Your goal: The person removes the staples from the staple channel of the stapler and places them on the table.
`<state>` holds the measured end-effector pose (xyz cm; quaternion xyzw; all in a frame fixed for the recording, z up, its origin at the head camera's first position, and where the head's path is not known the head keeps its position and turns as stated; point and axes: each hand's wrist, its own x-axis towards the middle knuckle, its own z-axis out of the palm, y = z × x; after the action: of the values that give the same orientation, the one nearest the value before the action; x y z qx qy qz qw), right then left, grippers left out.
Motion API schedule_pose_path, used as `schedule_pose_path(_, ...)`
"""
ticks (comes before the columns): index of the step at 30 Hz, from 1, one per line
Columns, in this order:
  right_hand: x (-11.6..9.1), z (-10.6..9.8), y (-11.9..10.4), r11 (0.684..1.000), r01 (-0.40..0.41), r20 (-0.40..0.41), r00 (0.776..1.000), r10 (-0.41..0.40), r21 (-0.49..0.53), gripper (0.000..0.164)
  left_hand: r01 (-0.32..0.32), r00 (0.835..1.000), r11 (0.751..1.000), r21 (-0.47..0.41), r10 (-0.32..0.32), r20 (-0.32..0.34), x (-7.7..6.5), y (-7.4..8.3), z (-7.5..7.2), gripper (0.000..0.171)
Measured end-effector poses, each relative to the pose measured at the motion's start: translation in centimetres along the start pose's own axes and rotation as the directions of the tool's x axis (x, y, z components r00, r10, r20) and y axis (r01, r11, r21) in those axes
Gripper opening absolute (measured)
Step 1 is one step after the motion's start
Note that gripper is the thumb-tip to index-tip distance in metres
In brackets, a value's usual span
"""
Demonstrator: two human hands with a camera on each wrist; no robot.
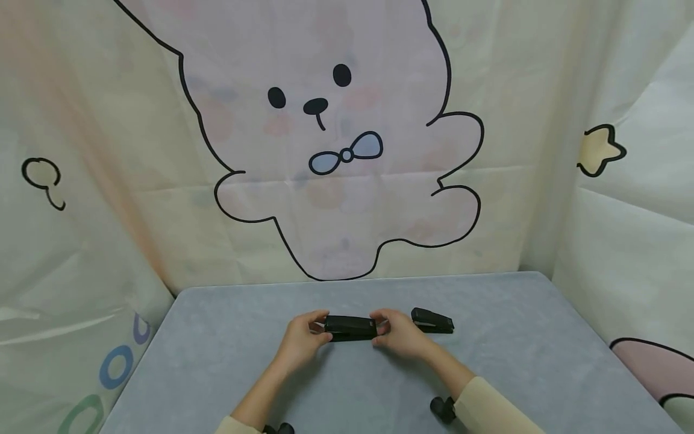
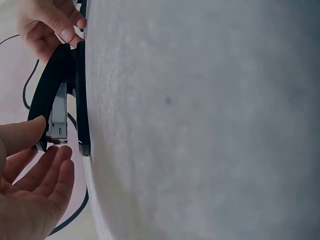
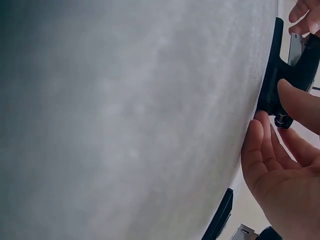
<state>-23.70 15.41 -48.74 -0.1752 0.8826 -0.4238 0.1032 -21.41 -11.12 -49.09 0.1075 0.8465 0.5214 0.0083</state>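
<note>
Left grip point(image 1: 306, 339): your thumb and fingers pinch the stapler point(image 1: 349, 327) at its left end, thumb on the near side.
Right grip point(image 1: 401, 333): your thumb and fingers pinch its right, hinged end, thumb also on the near side.
Stapler: black, lying left to right between your two grips, toward the far edge of the counter point(image 1: 217, 367); you cannot tell for sure whether its base touches the surface.
Stapler mouth: parted at the left end, the metal magazine point(image 2: 59, 112) showing between top arm and base.
Second stapler point(image 1: 432, 320): on the counter just right of your right grip, also black.
Right sleeve point(image 1: 490, 407): pale, on the near side, with a black fitting point(image 1: 443, 410) just to its left.
Curtain point(image 1: 347, 205): past the counter's far edge, printed with a bear wearing a blue bow.
</note>
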Motion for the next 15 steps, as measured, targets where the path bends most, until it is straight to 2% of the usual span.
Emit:
schedule_pose_path(6, 0.34, 0.12, 0.22, 1.000, -0.011, -0.004, 1.000, 0.011, 0.026, 0.039, 0.015, 1.000, 0.999, -0.038, -0.016, -0.017, 0.40, -0.15, -0.03, 0.045)
schedule_pose_path(15, 0.54, 0.04, 0.25, 0.998, -0.020, -0.020, 1.000, 0.022, 0.053, 0.036, 0.031, 0.999, 0.998, -0.059, -0.032, -0.014, 0.43, -0.03, -0.03, 0.043)
